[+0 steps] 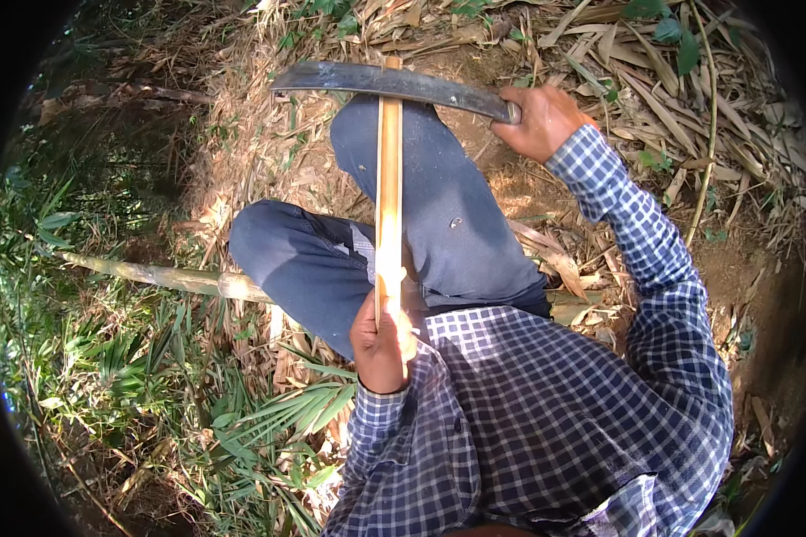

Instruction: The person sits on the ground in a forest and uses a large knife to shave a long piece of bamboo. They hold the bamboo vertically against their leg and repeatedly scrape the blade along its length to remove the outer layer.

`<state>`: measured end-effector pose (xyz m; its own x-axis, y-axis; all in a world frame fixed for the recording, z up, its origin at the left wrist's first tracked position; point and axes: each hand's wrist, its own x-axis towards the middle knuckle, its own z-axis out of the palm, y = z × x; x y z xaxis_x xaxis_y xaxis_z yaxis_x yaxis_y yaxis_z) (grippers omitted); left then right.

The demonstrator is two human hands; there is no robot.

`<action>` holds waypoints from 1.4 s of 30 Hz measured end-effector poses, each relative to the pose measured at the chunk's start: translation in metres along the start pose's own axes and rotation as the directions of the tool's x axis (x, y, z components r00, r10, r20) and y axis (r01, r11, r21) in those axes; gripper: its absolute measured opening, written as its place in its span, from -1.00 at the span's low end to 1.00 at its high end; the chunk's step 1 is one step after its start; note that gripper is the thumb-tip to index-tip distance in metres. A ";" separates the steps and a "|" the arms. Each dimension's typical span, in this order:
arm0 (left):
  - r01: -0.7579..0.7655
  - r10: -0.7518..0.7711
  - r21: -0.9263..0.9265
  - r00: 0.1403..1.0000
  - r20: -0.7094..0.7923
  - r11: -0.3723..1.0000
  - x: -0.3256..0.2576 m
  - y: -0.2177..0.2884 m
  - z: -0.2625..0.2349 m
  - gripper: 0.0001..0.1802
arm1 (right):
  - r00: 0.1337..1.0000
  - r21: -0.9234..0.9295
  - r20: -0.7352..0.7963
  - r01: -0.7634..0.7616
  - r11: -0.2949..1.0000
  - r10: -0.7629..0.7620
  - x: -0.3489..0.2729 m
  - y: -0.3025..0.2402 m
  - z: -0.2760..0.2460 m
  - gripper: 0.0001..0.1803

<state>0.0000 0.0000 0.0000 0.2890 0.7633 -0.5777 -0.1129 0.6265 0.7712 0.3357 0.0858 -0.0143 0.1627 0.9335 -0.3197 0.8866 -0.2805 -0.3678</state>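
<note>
My left hand [384,347] is closed around the lower end of a split bamboo strip [390,179], which points away from me between my knees. Sunlight glares on the strip's pale inner face near that hand. In my right hand [541,123] is the handle of a machete [403,84], mostly hidden by the fingers. Its long, slightly curved dark blade reaches leftward and lies across the strip close to its far end, a short piece of which shows beyond the blade. Whether the edge bites into the bamboo I cannot tell.
My bent legs in dark trousers [461,206] lie under the strip and blade. A bamboo pole [170,276] extends leftward from beside my left knee. Dry bamboo leaves [663,98] cover the ground at the far right, and green plants [107,367] grow at the left.
</note>
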 end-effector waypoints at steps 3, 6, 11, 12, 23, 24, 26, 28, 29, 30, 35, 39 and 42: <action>-0.213 0.225 0.178 0.973 -0.052 0.961 0.037 0.051 -0.032 -0.59 | 0.877 0.054 -0.322 0.392 0.918 -0.355 0.041 -0.052 0.012 -0.76; -0.136 0.143 0.144 0.989 -0.036 0.980 0.025 0.023 -0.021 -0.62 | 0.833 -0.175 -0.235 0.470 0.865 -0.501 0.010 -0.032 0.016 -0.75; -0.096 0.100 0.078 0.994 -0.042 0.992 0.013 0.015 -0.005 -0.64 | 0.983 -0.005 -0.167 0.072 0.997 -0.072 0.033 0.001 -0.002 -0.68; -0.080 0.082 0.062 0.996 -0.036 0.995 0.011 0.013 0.004 -0.65 | 0.982 -0.056 -0.173 0.065 0.996 -0.074 0.031 0.007 -0.006 -0.64; 0.020 -0.020 0.031 1.000 -0.003 0.999 -0.008 0.002 -0.005 -0.55 | 0.984 -0.037 -0.173 0.026 0.999 -0.032 0.032 0.031 0.004 -0.65; 0.004 -0.004 0.046 1.000 0.002 0.999 -0.008 0.001 -0.007 -0.55 | 0.977 0.015 -0.162 -0.136 0.991 0.137 0.041 0.031 -0.006 -0.64; 0.021 -0.021 0.043 1.000 0.017 0.999 -0.007 -0.001 -0.011 -0.54 | 0.968 0.077 -0.145 -0.196 0.978 0.205 0.032 0.033 -0.017 -0.62; 0.056 -0.054 -0.049 0.997 0.047 0.997 -0.004 -0.006 -0.012 -0.52 | 0.979 0.132 -0.119 -0.147 0.980 0.163 0.006 0.029 -0.006 -0.60; 0.079 -0.074 -0.094 0.995 0.061 0.992 -0.003 -0.008 -0.012 -0.51 | 0.986 0.106 -0.168 0.025 0.994 -0.007 -0.007 0.019 0.002 -0.62; 0.105 -0.092 -0.122 0.990 0.105 0.987 -0.002 -0.006 -0.012 -0.51 | 0.965 0.132 -0.225 0.167 0.977 -0.135 -0.017 0.022 0.019 -0.70; 0.024 -0.037 0.104 0.991 0.129 0.994 0.007 0.001 -0.005 -0.61 | 0.936 0.063 -0.155 0.329 0.942 -0.316 -0.046 -0.021 0.026 -0.73; 0.075 -0.085 0.129 0.994 0.074 0.989 0.008 0.012 0.011 -0.65 | 0.911 0.093 -0.126 0.404 0.910 -0.392 -0.053 -0.025 0.037 -0.72; 0.127 -0.136 0.122 0.988 0.070 0.984 0.005 0.011 0.011 -0.63 | 0.902 -0.024 -0.071 0.425 0.905 -0.425 -0.050 -0.018 0.028 -0.70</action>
<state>0.0105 0.0093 0.0080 0.3672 0.6584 -0.6571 0.0416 0.6941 0.7187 0.2991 0.0379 -0.0165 -0.1997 0.9774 -0.0699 0.8820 0.1482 -0.4473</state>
